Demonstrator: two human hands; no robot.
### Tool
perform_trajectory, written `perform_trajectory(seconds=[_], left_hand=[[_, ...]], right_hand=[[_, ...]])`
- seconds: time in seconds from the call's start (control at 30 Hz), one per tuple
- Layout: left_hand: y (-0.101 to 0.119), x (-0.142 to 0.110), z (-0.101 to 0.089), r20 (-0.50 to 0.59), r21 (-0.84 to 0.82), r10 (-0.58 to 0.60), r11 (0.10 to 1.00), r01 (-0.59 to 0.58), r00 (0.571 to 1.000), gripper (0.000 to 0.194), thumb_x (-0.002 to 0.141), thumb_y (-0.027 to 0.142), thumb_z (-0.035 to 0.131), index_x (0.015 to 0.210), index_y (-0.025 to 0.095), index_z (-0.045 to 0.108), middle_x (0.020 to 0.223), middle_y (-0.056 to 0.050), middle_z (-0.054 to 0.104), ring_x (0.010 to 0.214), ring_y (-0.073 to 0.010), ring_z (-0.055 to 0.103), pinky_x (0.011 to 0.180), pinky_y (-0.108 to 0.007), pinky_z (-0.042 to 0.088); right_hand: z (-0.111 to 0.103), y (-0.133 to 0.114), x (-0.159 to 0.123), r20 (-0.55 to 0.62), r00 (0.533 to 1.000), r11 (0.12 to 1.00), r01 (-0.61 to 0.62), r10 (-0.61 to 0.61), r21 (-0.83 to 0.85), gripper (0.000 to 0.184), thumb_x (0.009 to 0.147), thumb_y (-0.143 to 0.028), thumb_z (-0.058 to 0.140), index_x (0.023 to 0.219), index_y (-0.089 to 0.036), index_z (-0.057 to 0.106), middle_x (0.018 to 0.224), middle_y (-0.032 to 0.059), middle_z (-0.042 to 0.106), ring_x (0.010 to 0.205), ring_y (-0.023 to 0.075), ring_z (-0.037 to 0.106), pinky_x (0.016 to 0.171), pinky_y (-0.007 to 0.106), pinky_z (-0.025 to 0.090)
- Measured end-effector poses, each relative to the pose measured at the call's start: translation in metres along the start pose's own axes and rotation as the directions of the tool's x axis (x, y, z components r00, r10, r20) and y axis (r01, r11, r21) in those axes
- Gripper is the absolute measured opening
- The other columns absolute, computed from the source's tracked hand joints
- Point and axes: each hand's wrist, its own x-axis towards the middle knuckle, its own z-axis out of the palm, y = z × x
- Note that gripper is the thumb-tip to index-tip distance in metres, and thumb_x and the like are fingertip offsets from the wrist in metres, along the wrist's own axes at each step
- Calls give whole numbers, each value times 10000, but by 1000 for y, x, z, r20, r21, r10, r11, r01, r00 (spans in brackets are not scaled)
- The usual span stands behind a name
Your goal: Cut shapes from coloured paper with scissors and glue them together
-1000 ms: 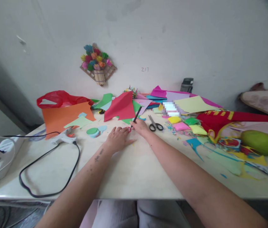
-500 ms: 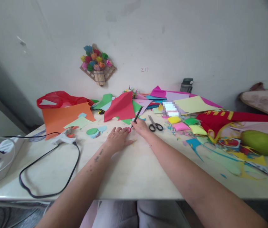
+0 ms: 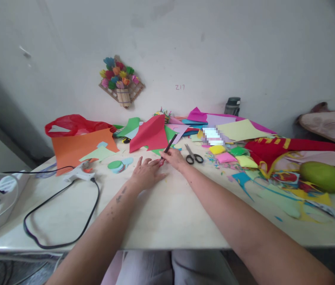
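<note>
My right hand [image 3: 173, 158] is closed in a writing grip around a slim black pencil [image 3: 171, 142], its upper end tilted up and away to the right. At its lower end lies a small pink-red paper piece [image 3: 161, 162], mostly covered by fingers. Spread on the tabletop, my left hand [image 3: 146, 171] touches that piece with its fingertips. Black-handled scissors [image 3: 193, 156] lie partly open just right of my right hand. Left of my left hand is a small stack of green and blue paper circles [image 3: 116, 165].
A glue gun [image 3: 80, 174] with a looped black cord lies at left, near a white power strip [image 3: 5, 194]. Coloured paper sheets [image 3: 149, 134] line the back. Clay packets [image 3: 226, 157], paper scraps and a green fruit [image 3: 324, 176] crowd the right. A dark bottle [image 3: 232, 106] stands behind.
My right hand and the pencil have shifted slightly left, toward my left hand. The fingers of my left hand have moved a little, with the index finger raised more.
</note>
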Motion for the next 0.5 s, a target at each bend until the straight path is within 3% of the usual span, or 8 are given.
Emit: perform_trajectory(seconds=[0.2,0.37,0.5], left_hand=[[-9,2,4,21,-92,-25,995,27,999,515,825,556,313,1295,370,414,1346,33,455,1297,-274,282,1013,-609,-110],[-16,7,10,51,-167,-80,982,87,995,475,827,392,363,1291,300,397,1360,-19,439,1318,-227,262,1014,-613,-96],[-19,9,14,28,-230,-145,962,148,989,483,840,241,312,1323,247,308,1316,-46,491,1294,-173,316,1042,-588,-54]], right_hand=[[3,4,2,37,999,999,-29,30,-35,257,788,-388,559,729,-158,657,687,39,675,698,149,629,669,236,465],[4,6,3,33,999,999,-35,36,-39,231,799,-358,548,753,-166,668,695,37,680,712,150,637,683,237,474],[4,8,4,44,999,999,-27,29,-46,222,795,-349,555,737,-170,673,674,36,679,719,158,639,698,246,476]])
